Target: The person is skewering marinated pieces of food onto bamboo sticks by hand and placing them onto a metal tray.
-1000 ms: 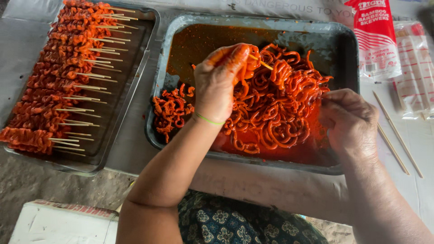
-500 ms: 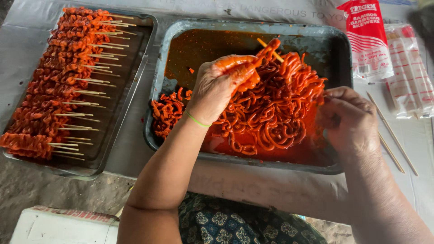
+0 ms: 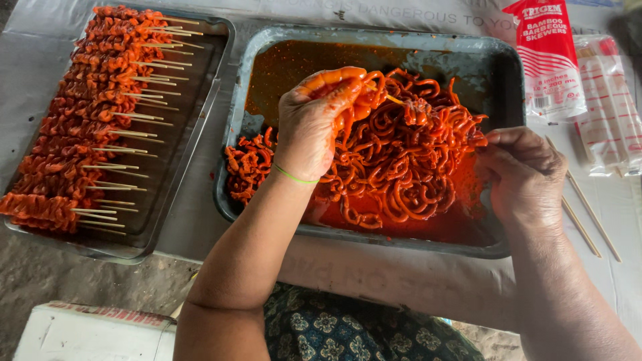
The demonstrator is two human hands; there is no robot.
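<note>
Orange marinated strips [image 3: 401, 167]: I'm gripping one with left hand [image 3: 314, 124], right hand [image 3: 521, 170] pinching bamboo skewer [image 3: 394, 100]; I'm threading slowly, steadily.

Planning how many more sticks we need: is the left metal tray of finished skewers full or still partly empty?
Partly empty. The left metal tray holds a column of orange-red meat skewers along its left side; its right strip is bare.
</note>
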